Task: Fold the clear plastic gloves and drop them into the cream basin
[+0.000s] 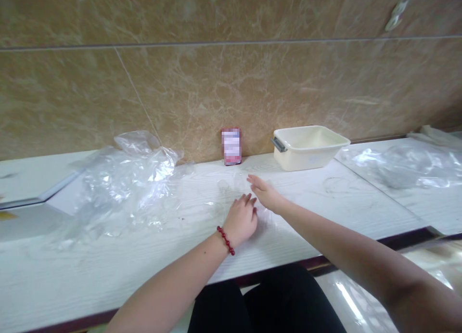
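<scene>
My left hand (242, 221), with a red bead bracelet (225, 240) at the wrist, rests over a thin sheet of clear plastic (220, 205) on the white wood-grain table. Its fingers are slightly bent and apart. Just to the right and farther back is my right hand (266, 194), fingers stretched out, palm side turned toward the left hand. The same see-through plastic shows faintly around and under both hands, and its outline is hard to make out. Neither hand visibly grips anything.
A large heap of crumpled clear plastic bags (126, 184) lies to the left, by a white box (32, 220). Against the marbled wall stand a phone-like rectangle (231, 147) and a cream plastic bin (306, 157) with a grey handle. More clear plastic (411, 164) lies at right.
</scene>
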{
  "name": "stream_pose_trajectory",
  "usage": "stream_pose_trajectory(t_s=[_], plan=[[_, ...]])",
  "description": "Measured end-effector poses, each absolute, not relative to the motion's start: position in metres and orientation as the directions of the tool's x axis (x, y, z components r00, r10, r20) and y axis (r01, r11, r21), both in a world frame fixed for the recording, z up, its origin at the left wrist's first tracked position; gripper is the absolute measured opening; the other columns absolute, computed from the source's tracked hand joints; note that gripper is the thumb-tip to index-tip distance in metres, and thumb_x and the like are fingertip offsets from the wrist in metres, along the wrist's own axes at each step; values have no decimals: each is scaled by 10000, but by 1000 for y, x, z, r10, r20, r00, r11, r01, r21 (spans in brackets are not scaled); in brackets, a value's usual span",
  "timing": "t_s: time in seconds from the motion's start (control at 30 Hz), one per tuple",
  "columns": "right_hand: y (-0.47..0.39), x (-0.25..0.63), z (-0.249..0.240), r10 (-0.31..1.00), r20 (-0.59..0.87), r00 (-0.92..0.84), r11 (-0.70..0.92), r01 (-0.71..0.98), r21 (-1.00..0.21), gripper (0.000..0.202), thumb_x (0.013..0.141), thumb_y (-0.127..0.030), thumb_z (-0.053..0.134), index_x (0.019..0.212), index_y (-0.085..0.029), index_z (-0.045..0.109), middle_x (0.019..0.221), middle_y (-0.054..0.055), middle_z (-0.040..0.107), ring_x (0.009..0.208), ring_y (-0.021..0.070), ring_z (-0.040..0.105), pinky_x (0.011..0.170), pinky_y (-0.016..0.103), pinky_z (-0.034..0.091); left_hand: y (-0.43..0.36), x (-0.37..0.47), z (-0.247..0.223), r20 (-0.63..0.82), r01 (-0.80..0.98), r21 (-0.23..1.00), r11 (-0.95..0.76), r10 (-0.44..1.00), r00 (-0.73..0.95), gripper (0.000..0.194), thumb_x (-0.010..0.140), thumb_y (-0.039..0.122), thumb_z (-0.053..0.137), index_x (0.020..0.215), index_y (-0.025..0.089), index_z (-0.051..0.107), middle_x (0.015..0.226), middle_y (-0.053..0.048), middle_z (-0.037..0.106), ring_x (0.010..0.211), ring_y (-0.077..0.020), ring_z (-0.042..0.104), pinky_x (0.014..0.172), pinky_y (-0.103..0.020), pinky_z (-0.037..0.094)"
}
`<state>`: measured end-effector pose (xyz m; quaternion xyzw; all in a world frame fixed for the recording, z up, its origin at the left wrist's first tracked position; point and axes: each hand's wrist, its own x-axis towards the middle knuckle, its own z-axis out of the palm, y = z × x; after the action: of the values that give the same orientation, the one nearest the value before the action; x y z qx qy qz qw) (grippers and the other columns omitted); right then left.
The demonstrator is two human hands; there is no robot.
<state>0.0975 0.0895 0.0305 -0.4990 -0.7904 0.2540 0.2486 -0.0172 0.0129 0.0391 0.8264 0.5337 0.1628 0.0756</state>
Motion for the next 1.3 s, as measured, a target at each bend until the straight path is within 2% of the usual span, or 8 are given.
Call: stream_pose_trajectory(t_s=[0.1,0.2,0.4,0.6,0.87,1.03,1.2,1.3], plan=[[66,97,20,881,194,-432,464,709,-530,482,802,-190,231,1275,-97,223,1242,110,384,1161,151,326,937,328,294,18,-33,42,190,868,283,-408,911,366,385,808,170,216,1125,110,425,1101,-103,525,1012,-158,475,891,-312,339],[52,95,7,857,201,-475,516,798,-313,501,793,-215,267,1255,-21,272,1283,150,309,1216,227,198,972,376,214,21,-45,31,175,881,187,-434,897,405,409,814,197,222,1165,73,393,1193,-125,455,1105,-177,398,935,-343,289],[40,93,-5,876,205,-436,464,878,-116,566,794,-439,281,1269,-132,295,1317,125,253,1212,299,168,963,448,138,26,-62,7,92,864,78,-498,866,491,464,830,326,209,1248,148,301,1315,-71,303,1215,-176,222,990,-386,169],[47,99,-1,926,111,-362,373,922,-106,722,743,-616,202,1297,-154,228,1339,147,175,1223,308,112,948,473,109,36,-90,11,43,918,49,-394,919,392,549,799,490,210,1276,219,234,1350,-53,221,1236,-207,151,985,-433,103],[83,124,-1,980,13,-198,198,974,-105,747,726,-651,126,1310,-188,167,1352,136,129,1230,302,63,902,574,-6,49,-102,7,-15,950,72,-304,952,306,586,795,509,183,1284,188,209,1359,-79,180,1242,-226,112,978,-447,67],[87,126,15,986,42,-161,165,979,-117,755,726,-644,176,1314,-171,158,1342,152,156,1224,331,50,909,571,12,63,-113,18,-38,944,213,-251,963,265,603,813,471,147,1302,119,115,1363,-118,142,1241,-211,113,979,-377,150],[42,93,36,829,119,-547,560,811,-172,645,780,-560,176,1295,-175,232,1348,109,170,1236,284,39,972,473,57,77,-138,44,-23,970,225,-92,995,99,534,782,418,282,1203,96,338,1238,-139,394,1129,-205,371,918,-311,280],[6,72,32,699,41,-714,705,678,-208,617,774,-573,171,1297,-248,203,1367,70,108,1233,300,-22,931,545,-41,73,-149,45,-75,978,202,59,996,-45,515,717,449,386,1099,108,442,1094,-146,505,961,-224,508,816,-306,365]])
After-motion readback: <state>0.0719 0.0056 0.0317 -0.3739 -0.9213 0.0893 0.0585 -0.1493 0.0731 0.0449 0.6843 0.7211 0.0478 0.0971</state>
